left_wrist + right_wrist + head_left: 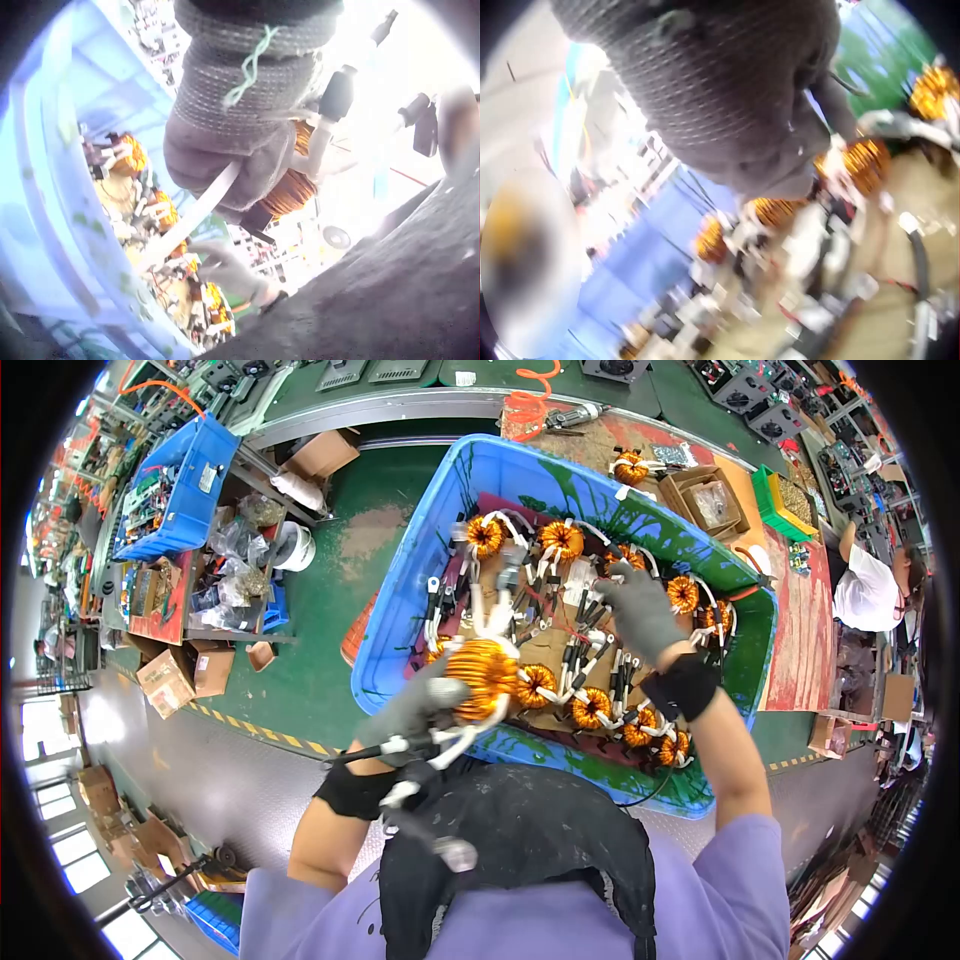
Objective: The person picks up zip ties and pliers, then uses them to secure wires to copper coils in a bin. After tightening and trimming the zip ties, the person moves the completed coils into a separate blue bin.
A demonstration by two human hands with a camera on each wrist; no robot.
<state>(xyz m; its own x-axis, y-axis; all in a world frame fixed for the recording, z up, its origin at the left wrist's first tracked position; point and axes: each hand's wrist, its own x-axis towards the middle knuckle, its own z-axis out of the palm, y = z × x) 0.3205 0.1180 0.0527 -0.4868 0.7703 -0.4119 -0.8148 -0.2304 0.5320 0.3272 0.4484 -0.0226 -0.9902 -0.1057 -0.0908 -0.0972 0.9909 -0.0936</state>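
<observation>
My gloved left hand [415,705] grips a large copper-wound ring coil [485,678] above the near left edge of the blue bin [415,575]. White-sleeved leads with black ends hang from this coil across the wrist; in the left wrist view the fingers wrap the coil [289,196]. Over the bin's right half, my gloved right hand [643,610] reaches down with fingers extended, close to a smaller-looking coil [625,556]. The right wrist view is blurred, with the grey glove [727,97] overlapping coils and leads below it. Several more coils lie along both long sides of the bin.
Beyond the bin, a workbench holds another coil [630,467], a cardboard box [705,500], a power tool [577,416] and a green-yellow parts bin [783,508]. A second blue bin [205,475] stands at left. A person in white [868,590] is at right.
</observation>
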